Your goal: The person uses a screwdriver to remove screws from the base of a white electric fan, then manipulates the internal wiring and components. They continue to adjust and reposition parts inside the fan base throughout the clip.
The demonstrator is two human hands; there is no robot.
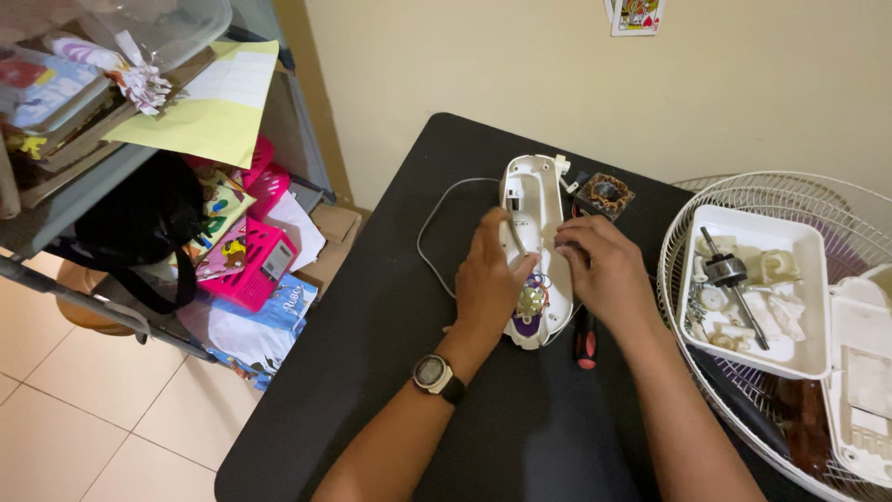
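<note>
On the black worktop [390, 316], an open white plastic fan housing [532, 200] lies lengthwise between both hands. Left hand [488, 279], a wristwatch on its wrist, curls over the housing's left edge, fingers pinching a grey cable [437, 209] that loops off to the left. Right hand [604, 270] rests against the right edge, fingers bent inward on the shell. A red-handled screwdriver [585, 339] lies just beside that hand. Well to the right, a white tray of small fan parts [799, 251] sits on a round wire fan guard [706, 200].

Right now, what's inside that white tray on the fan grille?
The white tray holds a metal shaft and small white plastic parts. Anything beneath those pieces is covered, so it cannot be seen.
</note>
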